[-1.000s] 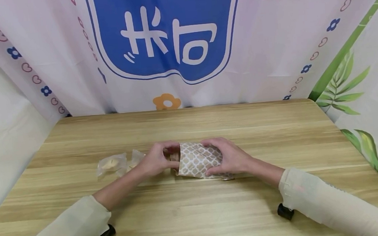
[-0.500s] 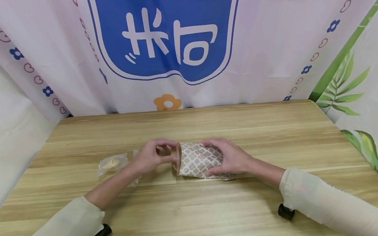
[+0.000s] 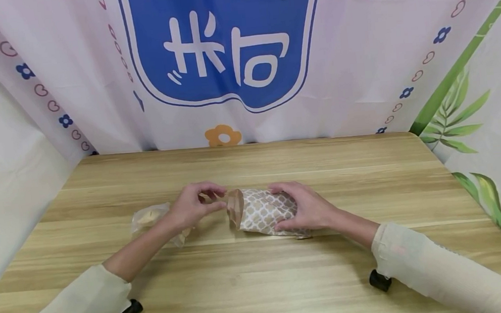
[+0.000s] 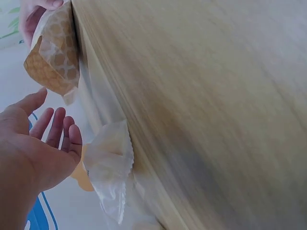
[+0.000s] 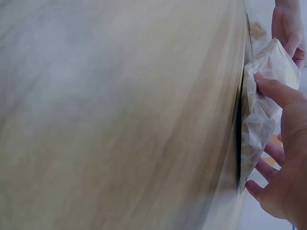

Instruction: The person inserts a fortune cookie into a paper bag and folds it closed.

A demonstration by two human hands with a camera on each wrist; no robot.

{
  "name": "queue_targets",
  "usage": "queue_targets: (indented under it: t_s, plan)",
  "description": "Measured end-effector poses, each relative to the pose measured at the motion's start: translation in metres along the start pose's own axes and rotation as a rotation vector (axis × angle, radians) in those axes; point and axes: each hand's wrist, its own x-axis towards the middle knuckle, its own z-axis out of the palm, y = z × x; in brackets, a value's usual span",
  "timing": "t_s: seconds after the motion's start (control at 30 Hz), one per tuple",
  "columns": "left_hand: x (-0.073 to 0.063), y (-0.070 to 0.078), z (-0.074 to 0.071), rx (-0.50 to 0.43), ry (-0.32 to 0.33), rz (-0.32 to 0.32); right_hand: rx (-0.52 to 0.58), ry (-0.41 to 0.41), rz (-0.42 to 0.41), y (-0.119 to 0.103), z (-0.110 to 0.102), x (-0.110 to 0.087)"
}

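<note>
A brown paper bag [image 3: 260, 213] with a white lattice print lies on its side on the wooden table. Its open mouth faces left in the head view, and the brown inside [image 4: 43, 72] shows in the left wrist view. My right hand [image 3: 305, 207] grips the bag's right end, thumb on the near side and fingers on the far side. Just off the mouth, my left hand [image 3: 195, 204] holds nothing, its fingers loosely curved. Clear plastic packets with a pale yellowish item inside lie left of it: one [image 3: 149, 216] behind the forearm, another [image 4: 110, 158] partly hidden by the hand.
The wooden table [image 3: 261, 285] ends at a hanging white cloth [image 3: 359, 67] with a blue printed panel. A leaf-printed cloth [image 3: 492, 155] hangs on the right. Black straps [image 3: 131, 311] show under both sleeves.
My left hand has drawn back from inside the bag's mouth, moving left and slightly away from me. The mouth now shows more fully. My right hand keeps its grip on the bag.
</note>
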Motion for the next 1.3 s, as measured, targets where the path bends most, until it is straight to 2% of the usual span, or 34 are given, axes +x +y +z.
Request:
queue_targets:
  t_s: [0.13,0.2,0.27,0.37,0.43,0.63,0.77,1.03,1.3]
  plan:
    - [0.005,0.005,0.002,0.005,0.017,0.0,0.005,-0.002,-0.006,0.001,0.0,0.0]
    - [0.008,0.009,0.005,0.048,0.03,0.038,0.002,-0.002,-0.008,0.002,0.0,0.0]
    - [0.013,0.012,0.008,0.142,0.039,0.111,-0.001,-0.003,-0.012,0.002,0.001,0.0]
    - [0.022,0.014,0.013,0.31,0.044,0.262,-0.005,-0.002,-0.017,0.003,0.001,0.001]
    - [0.027,0.014,0.016,0.392,0.045,0.342,-0.006,0.0,-0.023,0.003,0.001,0.001]
    - [0.035,0.012,0.021,0.489,0.074,0.501,0.018,-0.009,-0.024,0.002,0.001,0.0]
    - [0.037,0.009,0.021,0.487,0.087,0.561,0.026,-0.011,-0.022,0.001,0.001,-0.001]
    - [0.039,0.005,0.021,0.383,0.089,0.615,0.035,-0.008,-0.034,0.006,0.003,-0.002]
    - [0.04,0.006,0.023,0.264,0.1,0.627,0.067,0.0,-0.026,0.011,0.003,-0.005]
